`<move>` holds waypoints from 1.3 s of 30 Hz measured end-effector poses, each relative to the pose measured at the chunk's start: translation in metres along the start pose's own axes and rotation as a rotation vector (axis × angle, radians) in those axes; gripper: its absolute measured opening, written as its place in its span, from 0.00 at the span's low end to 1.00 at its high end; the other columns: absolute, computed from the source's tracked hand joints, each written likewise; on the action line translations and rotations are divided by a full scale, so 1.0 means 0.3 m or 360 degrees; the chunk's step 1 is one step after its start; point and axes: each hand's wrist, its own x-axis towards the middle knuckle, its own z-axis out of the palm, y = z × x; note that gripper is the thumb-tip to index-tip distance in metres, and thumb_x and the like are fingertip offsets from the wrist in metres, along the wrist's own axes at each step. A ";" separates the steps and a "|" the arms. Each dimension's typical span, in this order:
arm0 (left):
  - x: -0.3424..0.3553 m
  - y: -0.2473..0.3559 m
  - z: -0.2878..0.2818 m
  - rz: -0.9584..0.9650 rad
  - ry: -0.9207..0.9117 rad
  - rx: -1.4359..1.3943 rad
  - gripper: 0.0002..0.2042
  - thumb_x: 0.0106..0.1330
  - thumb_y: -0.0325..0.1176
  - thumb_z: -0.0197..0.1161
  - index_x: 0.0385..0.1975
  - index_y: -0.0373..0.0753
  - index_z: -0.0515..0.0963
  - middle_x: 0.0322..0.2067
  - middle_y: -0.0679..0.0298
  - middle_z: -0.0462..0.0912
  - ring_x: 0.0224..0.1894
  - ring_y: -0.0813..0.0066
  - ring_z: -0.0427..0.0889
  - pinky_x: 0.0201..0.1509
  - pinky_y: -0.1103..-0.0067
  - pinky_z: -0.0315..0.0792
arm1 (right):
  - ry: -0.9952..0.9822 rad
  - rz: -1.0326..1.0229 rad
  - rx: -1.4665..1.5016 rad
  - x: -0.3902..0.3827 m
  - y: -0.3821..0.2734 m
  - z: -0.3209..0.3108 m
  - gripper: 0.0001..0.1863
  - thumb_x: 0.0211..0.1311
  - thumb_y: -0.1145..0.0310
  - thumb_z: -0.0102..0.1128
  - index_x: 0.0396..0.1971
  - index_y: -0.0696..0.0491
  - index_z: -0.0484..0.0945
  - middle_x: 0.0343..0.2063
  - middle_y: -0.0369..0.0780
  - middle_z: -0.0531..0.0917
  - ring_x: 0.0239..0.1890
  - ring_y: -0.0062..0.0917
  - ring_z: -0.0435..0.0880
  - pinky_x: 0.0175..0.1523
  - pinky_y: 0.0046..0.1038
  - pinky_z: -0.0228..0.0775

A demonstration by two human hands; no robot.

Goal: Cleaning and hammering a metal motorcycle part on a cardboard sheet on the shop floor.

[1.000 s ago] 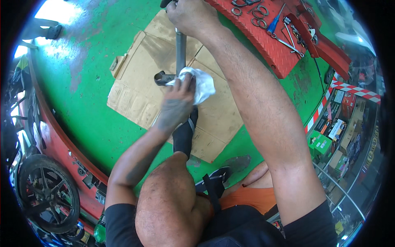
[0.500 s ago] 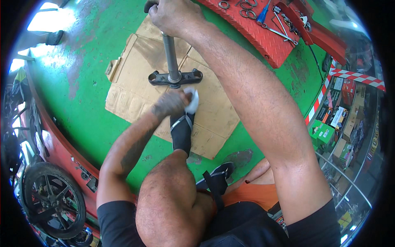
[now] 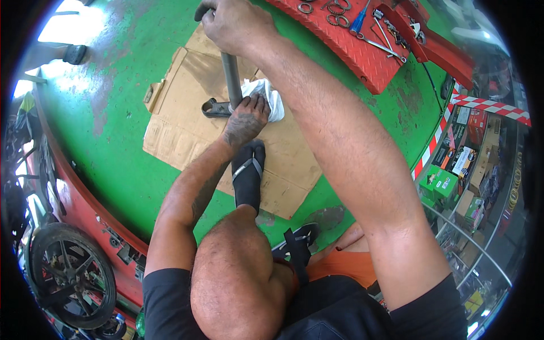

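A motorcycle steering stem stands upright, its grey metal tube (image 3: 230, 79) rising from a black lower clamp (image 3: 214, 109) with a round hole at its left end. My right hand (image 3: 241, 25) is closed around the tube's top, where the palm hides the end. Down at the clamp, my left hand (image 3: 248, 118) presses a white cloth (image 3: 275, 106) against the base of the tube. That hand and the cloth cover the clamp's right side. Under the stem lies a flattened brown cardboard sheet (image 3: 181, 127).
My sandalled foot (image 3: 247, 170) rests on the cardboard. A red metal platform (image 3: 340, 45) at the upper right carries bearing rings (image 3: 338, 21), a blue-handled screwdriver (image 3: 358, 22) and wrenches (image 3: 381, 46). A spoked wheel (image 3: 72, 275) stands lower left; boxes (image 3: 439, 184) sit at right.
My left hand has moved up and forward with the cloth, from above my foot to the clamp. The cloth now spreads over the clamp's right side. My right hand stays on the tube's top.
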 end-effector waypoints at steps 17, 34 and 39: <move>-0.338 -0.138 -0.309 -0.1886 0.0511 -0.1527 0.18 0.65 0.30 0.64 0.53 0.31 0.76 0.51 0.48 0.80 0.50 0.61 0.82 0.53 0.70 0.76 | -0.0022 -0.0121 0.0039 0.056 0.016 -0.016 0.15 0.66 0.59 0.49 0.43 0.49 0.82 0.38 0.48 0.86 0.42 0.46 0.85 0.46 0.46 0.76; -0.088 -0.167 -0.078 -0.1226 -0.0106 -0.1096 0.20 0.52 0.36 0.76 0.38 0.29 0.79 0.39 0.47 0.82 0.43 0.50 0.84 0.48 0.64 0.78 | 0.0006 -0.0132 0.0019 0.040 0.008 -0.015 0.16 0.67 0.60 0.48 0.44 0.49 0.82 0.39 0.48 0.86 0.44 0.46 0.85 0.48 0.45 0.76; -0.106 -0.280 -0.093 -0.0823 -0.0444 -0.1471 0.18 0.55 0.29 0.71 0.45 0.33 0.79 0.39 0.46 0.84 0.45 0.50 0.84 0.52 0.65 0.78 | -0.0065 -0.0123 0.0113 0.030 0.008 -0.016 0.16 0.67 0.61 0.48 0.44 0.50 0.82 0.39 0.49 0.86 0.44 0.47 0.85 0.50 0.45 0.76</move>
